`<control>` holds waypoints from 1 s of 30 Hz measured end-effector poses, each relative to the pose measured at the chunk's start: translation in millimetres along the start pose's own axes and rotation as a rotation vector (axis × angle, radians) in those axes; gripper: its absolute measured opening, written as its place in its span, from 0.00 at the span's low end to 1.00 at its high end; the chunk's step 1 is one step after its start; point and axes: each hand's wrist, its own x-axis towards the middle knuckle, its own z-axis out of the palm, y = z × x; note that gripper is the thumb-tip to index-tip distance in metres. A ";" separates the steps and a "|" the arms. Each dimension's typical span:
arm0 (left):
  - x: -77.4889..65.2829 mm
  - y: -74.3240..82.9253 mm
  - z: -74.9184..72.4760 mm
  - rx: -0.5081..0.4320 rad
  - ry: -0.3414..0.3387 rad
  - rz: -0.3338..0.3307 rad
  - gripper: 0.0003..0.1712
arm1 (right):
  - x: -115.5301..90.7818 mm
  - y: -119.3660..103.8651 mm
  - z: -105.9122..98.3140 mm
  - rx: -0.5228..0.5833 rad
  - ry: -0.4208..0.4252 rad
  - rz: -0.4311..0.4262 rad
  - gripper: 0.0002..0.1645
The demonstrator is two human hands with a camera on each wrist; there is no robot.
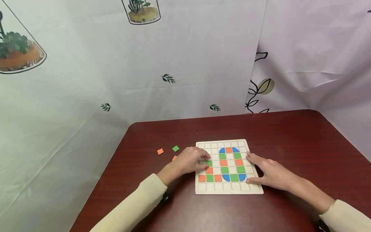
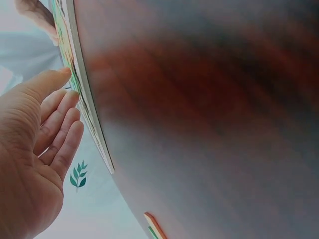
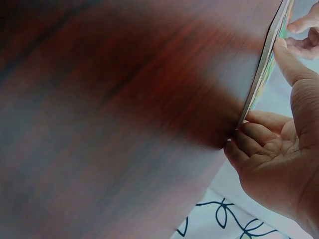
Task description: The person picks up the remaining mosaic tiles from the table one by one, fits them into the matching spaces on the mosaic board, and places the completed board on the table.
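Note:
A pale square grid board lies on the table with flat colored tiles in its cells. Blue quarter-round tiles mark the corners of a ring of green and orange squares. To the ring's left, an orange tile sits below a green tile. My left hand reaches over the board's left side, thumb and index fingertips at that green tile, the other fingers loosely bent. On the opposite side, my right hand rests with thumb and fingers spread along the right edge.
Left of the board lie a loose orange tile and a green tile. Another orange tile is partly hidden by my left hand. The dark red table meets a white printed cloth behind it.

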 end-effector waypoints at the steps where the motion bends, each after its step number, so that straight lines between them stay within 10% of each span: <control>1: 0.1 -0.7 -0.9 -0.003 0.000 -0.007 0.16 | 0.0 0.0 0.1 0.000 -0.001 0.001 0.61; 30: -13.3 -36.9 -64.1 -0.020 0.189 -0.121 0.16 | 0.2 0.3 0.3 0.002 0.002 -0.003 0.61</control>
